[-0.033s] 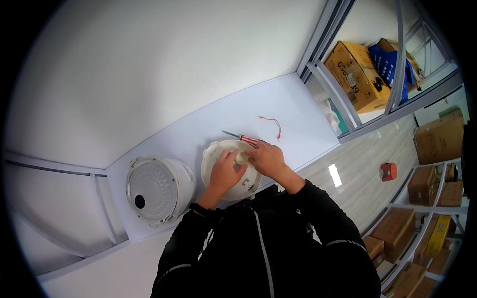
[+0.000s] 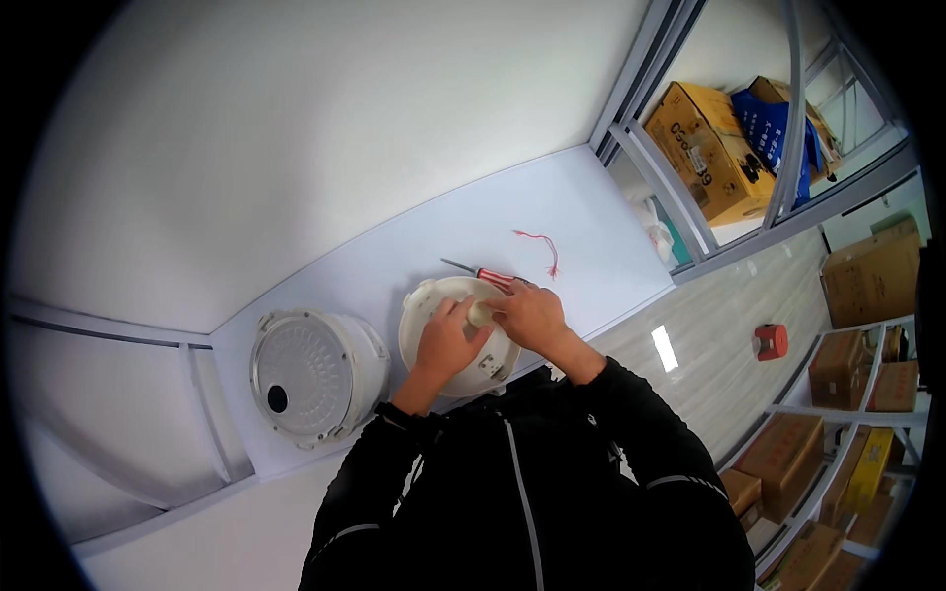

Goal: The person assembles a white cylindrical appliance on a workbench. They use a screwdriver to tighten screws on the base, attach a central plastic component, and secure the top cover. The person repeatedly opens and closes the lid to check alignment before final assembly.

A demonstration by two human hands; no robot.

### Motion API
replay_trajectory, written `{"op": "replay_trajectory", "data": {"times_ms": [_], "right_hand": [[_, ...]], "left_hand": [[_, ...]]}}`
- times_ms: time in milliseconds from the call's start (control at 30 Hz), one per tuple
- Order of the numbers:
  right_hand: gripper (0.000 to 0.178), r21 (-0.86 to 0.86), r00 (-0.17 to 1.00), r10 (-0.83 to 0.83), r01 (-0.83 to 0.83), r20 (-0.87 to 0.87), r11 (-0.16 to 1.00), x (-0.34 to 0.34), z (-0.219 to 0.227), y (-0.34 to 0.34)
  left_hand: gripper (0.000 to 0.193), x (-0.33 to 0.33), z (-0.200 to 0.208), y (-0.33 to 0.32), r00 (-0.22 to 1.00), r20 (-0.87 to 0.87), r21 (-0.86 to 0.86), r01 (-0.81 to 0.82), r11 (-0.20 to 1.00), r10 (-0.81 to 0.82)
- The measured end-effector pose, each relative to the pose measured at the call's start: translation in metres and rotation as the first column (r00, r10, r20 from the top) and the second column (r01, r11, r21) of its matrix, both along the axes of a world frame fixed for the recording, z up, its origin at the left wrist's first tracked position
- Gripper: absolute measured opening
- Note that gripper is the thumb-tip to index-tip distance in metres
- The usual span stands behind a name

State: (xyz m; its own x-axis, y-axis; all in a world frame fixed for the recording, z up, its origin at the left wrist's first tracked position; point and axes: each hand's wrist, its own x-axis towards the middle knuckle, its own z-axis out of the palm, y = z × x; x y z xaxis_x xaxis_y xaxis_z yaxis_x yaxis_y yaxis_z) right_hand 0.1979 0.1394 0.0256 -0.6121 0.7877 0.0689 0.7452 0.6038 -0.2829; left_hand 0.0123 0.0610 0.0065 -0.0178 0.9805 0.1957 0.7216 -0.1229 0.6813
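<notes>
My left hand (image 2: 445, 341) and my right hand (image 2: 533, 317) meet over a round, shallow off-white plastic shell (image 2: 418, 305). Between their closed fingertips is a small cream-coloured round part (image 2: 479, 314); whether it is loose or fixed to the shell I cannot tell. Just beyond the shell's far rim lies a screwdriver (image 2: 487, 275) with a red-and-white striped handle, its tip to the left, and my right fingers hide the handle's end. A white drum-shaped appliance body (image 2: 369, 347) stands left of the shell, showing a grey patterned round face with a dark round spot.
A thin red wire (image 2: 548, 248) lies farther back on the white table (image 2: 611, 231). Behind the table rises a wall, with a metal-framed opening at right showing a cardboard box (image 2: 705, 148). A red stool (image 2: 771, 341) and shelves of cartons (image 2: 783, 458) are to the right.
</notes>
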Motion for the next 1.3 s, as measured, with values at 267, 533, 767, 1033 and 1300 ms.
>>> {"op": "replay_trajectory", "data": {"times_ms": [267, 533, 767, 1033, 1300], "right_hand": [[0.031, -0.162, 0.999, -0.020, 0.015, -0.027, 0.987, 0.006, 0.009, 0.001], [0.037, -0.306, 0.978, -0.176, 0.135, -0.109, 0.942, 0.013, 0.009, -0.005], [0.038, -0.312, 0.942, -0.279, 0.213, -0.186, 0.926, 0.021, 0.005, -0.003], [0.036, -0.167, 0.857, -0.308, 0.261, -0.412, 0.951, 0.035, 0.013, 0.006], [0.039, -0.270, 0.660, -0.306, 0.160, -0.686, 0.949, 0.044, 0.047, 0.011]], "left_hand": [[0.045, -0.013, 0.024, -0.006, 0.983, 0.093, -0.093, -0.147, 0.985, 0.156], [0.046, -0.042, 0.020, -0.031, 0.934, -0.120, 0.227, -0.303, 0.926, 0.335], [0.074, -0.035, 0.009, -0.036, 0.915, -0.009, 0.042, -0.402, 0.915, 0.403], [0.088, -0.030, 0.017, -0.031, 0.863, 0.084, -0.042, -0.496, 0.868, 0.497], [0.080, -0.027, 0.030, -0.018, 0.350, 0.915, -0.130, -0.213, 0.969, 0.199]]}}
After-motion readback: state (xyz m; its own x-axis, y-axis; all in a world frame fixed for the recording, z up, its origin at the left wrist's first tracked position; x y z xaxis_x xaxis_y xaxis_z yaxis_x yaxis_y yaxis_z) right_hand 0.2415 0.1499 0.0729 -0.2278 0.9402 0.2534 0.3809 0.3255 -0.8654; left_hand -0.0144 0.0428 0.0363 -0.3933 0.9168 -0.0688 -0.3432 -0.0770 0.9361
